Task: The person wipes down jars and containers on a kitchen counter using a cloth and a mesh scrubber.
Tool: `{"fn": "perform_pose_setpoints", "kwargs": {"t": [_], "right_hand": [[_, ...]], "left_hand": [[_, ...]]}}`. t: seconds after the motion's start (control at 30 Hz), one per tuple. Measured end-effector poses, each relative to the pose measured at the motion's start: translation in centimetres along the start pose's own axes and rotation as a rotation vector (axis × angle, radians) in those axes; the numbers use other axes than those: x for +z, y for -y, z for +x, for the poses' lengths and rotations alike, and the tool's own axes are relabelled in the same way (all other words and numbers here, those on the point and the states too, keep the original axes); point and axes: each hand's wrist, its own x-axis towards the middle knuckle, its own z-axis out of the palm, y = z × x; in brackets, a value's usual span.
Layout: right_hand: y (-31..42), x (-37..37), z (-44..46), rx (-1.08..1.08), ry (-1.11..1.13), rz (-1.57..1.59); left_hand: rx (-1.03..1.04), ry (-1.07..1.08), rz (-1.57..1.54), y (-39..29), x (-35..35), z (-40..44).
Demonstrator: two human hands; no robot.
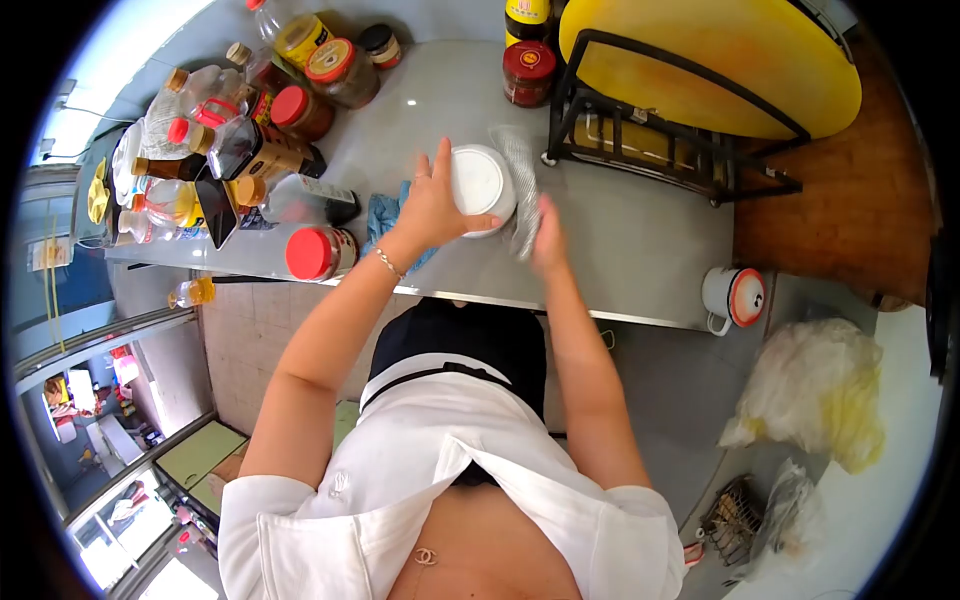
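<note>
My left hand [435, 208] grips a white-lidded round container [478, 187] from its left side, thumb over the lid's lower edge and fingers pointing up. On the container's right side is a pale striped cloth [520, 190], blurred by motion. My right hand [548, 235] is at the cloth's right edge with its fingers together; the cloth lies against them. A blue cloth [385, 218] lies on the counter beside my left wrist, partly hidden by it.
Bottles and jars crowd the grey counter's [640, 240] left side, with a red-lidded jar [312, 253] near the front edge. A black rack [680, 165] holds a round yellow board [710, 60] at the back right. A white enamel mug [733, 297] is at the right corner.
</note>
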Motion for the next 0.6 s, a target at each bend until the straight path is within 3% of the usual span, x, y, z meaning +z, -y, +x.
{"fn": "perform_pose_setpoints", "kwargs": {"t": [0.07,0.13,0.2,0.27,0.5,0.6], "right_hand": [[-1.6,0.2,-1.4,-0.386,0.073,-0.476],[-1.4,0.8,0.0,-0.433,0.079,-0.637],[-0.5,1.2,2.3,-0.293,0.173,-0.586],[2.9,2.1,5.2,0.016,0.329,-0.309],[0.6,3.0,-1.1,-0.174,0.024,-0.439],[3.6,3.6,3.2,0.139,0.066,-0.438]], "left_hand": [[-0.002,0.03,-0.021,-0.2,-0.1,0.4],[0.074,0.044,-0.015,0.2,-0.1,0.6],[0.082,0.096,-0.033,0.2,-0.5,0.6],[0.084,0.142,-0.056,0.1,-1.2,0.7],[0.151,0.199,-0.063,0.9,-2.3,1.4],[0.15,0.241,-0.11,0.9,-2.4,1.2]]}}
